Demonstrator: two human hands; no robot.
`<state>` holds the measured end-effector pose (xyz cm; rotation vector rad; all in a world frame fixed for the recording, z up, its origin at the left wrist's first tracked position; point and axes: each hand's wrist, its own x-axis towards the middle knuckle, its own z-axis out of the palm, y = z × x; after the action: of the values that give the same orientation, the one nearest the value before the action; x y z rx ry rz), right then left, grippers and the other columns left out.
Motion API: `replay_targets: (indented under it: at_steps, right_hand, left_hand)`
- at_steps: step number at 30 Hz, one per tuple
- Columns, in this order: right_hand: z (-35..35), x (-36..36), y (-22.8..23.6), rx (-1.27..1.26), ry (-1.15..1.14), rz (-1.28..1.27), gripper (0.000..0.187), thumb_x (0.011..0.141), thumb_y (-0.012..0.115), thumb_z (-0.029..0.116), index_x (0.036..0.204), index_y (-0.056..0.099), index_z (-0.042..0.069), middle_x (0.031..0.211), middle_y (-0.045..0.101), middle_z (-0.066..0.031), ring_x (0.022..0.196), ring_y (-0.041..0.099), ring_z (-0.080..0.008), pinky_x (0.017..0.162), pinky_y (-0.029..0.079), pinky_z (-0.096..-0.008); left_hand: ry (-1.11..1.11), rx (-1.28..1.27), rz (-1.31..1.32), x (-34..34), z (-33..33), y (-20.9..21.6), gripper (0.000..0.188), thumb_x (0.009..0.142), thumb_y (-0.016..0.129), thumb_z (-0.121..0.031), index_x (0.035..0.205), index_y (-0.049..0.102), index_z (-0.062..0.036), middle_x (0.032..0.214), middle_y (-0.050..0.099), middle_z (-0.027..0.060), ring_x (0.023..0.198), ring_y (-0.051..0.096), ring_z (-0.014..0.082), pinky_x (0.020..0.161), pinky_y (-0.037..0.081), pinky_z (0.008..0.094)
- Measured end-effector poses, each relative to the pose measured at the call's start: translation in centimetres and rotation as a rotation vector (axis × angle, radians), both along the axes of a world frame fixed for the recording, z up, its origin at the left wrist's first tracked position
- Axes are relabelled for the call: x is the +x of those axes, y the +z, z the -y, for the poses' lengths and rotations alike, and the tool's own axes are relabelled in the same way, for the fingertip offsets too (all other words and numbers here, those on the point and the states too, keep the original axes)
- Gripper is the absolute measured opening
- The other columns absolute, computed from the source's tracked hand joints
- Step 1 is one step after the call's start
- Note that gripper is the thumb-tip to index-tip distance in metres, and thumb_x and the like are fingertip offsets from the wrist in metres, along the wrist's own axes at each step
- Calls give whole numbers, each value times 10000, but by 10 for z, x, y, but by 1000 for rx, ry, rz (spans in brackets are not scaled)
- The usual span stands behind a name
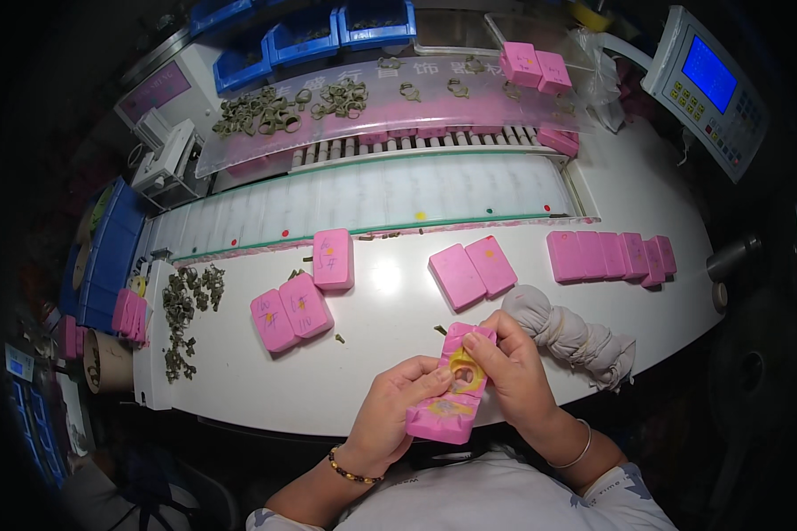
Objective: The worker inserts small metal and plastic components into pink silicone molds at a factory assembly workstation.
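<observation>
Close in front of my body, both hands hold a pink rubber mould [441, 427] whose two halves are spread apart. Yellow patches mark its inner faces, and a ring-like shape shows around its middle. My left hand [394, 403] grips the lower left side, its thumb near the centre. On the upper right my right hand [518, 372] pinches the other half, thumb on the front. The fingers behind the mould are hidden. Just beyond it lie a pair of pink moulds [459, 276] and a twisted grey-white cloth [584, 343].
More pink moulds stand left [292, 311] and in a row at right [584, 255]. Dark green ring pieces lie heaped at the left [181, 319] and on a clear sheet [261, 113]. Behind are a roller track [434, 142], blue bins [303, 40] and a blue-screened control panel [710, 75].
</observation>
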<state>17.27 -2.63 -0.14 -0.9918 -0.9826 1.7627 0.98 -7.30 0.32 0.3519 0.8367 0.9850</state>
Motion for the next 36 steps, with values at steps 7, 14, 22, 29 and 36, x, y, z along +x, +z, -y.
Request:
replay_targets:
  at_steps: [7, 14, 22, 29, 36]
  right_hand:
    - [1, -1, 4, 27, 1, 6, 149, 969, 595, 160, 924, 494, 60, 817, 573, 13, 712, 492, 0, 601, 416, -173]
    - [2, 1, 7, 20, 5, 7, 153, 964, 604, 160, 913, 499, 62, 814, 571, 20, 715, 485, 4, 607, 408, -171]
    - [2, 2, 6, 28, 5, 25, 159, 962, 607, 161, 894, 502, 62, 786, 568, 24, 695, 475, 6, 587, 394, -172]
    - [2, 2, 3, 7, 4, 9, 161, 962, 605, 164, 894, 505, 59, 796, 576, 19, 700, 481, 5, 591, 396, -173]
    - [1, 7, 4, -32, 21, -49, 142, 969, 590, 155, 916, 531, 37, 820, 600, -4, 721, 513, -8, 631, 426, -180]
  left_hand:
    - [-3, 21, -36, -1, 1, 6, 242, 977, 569, -153, 1109, 579, 50, 999, 673, 98, 883, 641, 103, 797, 520, 248]
    - [-11, 41, -26, -1, 3, 3, 235, 980, 561, -140, 1112, 577, 54, 1009, 672, 101, 884, 642, 102, 796, 522, 244]
    - [-59, 83, -89, -4, 3, 8, 247, 983, 558, -127, 1156, 554, 49, 1025, 667, 96, 881, 637, 87, 784, 523, 230]
    - [-93, 98, -121, -4, 2, 8, 268, 990, 546, -125, 1194, 542, 49, 1045, 662, 85, 910, 631, 90, 799, 520, 231]
    - [-114, 123, -5, -2, 5, 0, 305, 995, 542, -136, 1247, 515, 34, 1117, 609, 65, 992, 585, 81, 862, 494, 235]
